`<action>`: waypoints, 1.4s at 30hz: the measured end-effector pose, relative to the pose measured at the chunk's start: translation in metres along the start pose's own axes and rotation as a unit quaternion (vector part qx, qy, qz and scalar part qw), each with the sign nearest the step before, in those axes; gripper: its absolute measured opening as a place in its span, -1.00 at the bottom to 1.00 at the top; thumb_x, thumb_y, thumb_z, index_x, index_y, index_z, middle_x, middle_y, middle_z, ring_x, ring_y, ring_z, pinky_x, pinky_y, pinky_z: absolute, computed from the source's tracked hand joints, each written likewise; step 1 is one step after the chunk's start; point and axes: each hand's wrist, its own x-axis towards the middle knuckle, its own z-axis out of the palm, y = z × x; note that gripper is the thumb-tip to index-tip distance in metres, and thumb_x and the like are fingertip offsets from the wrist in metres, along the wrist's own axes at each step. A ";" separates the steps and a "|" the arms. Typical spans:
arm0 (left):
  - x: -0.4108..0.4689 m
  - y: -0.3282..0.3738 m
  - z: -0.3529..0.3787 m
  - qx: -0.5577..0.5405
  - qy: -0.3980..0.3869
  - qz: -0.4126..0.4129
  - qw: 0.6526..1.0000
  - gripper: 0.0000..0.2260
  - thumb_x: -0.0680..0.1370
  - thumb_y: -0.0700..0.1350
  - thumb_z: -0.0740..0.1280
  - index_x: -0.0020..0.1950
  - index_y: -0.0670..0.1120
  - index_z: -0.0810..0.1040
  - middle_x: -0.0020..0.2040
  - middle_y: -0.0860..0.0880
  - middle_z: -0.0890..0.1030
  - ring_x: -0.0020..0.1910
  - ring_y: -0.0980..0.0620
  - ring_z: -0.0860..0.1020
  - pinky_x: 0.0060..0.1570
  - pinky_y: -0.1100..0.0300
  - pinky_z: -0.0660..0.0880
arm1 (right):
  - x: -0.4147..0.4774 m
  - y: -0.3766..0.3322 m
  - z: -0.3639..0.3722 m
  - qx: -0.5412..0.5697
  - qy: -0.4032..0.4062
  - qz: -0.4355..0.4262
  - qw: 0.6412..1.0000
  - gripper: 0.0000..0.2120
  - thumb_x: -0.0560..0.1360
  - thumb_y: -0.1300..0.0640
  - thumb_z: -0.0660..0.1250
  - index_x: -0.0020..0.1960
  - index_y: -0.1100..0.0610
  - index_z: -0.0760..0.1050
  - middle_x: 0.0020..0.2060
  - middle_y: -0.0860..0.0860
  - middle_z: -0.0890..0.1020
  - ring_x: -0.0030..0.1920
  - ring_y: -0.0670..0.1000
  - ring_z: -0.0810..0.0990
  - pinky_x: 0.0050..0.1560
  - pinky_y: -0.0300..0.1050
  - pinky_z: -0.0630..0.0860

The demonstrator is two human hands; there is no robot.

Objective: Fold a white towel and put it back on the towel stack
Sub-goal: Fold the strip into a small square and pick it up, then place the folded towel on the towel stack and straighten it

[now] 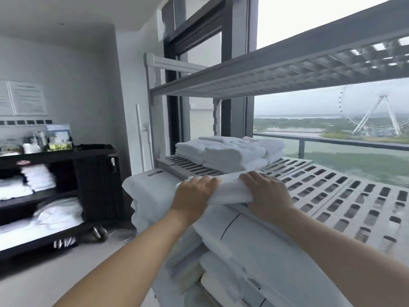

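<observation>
Slatted shelf [332, 191] | folded towel [230, 189] between left hand [194, 194] and right hand [266, 191] | both grip its ends

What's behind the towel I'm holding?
The towel stack on the slatted shelf. The towel, left hand and right hand hide the shelf part nearest them.

both bare arms stretched out forward, pretty much side by side. left hand [194, 193] has its fingers curled over one end of the towel [230, 189], right hand [266, 191] sits palm down on the other end, thumb tucked under the edge.
</observation>
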 end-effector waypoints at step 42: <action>0.251 -0.315 0.156 0.056 0.224 0.058 0.971 -0.50 0.26 -0.37 0.42 0.16 -0.10 0.50 -0.03 -0.08 0.63 -0.09 -0.15 0.59 -0.22 -0.02 0.52 | 0.387 -0.029 0.178 0.042 0.177 0.026 0.983 -0.64 0.35 0.19 0.28 0.13 0.05 0.41 -0.04 -0.03 0.56 -0.05 0.07 0.54 -0.28 -0.16 0.30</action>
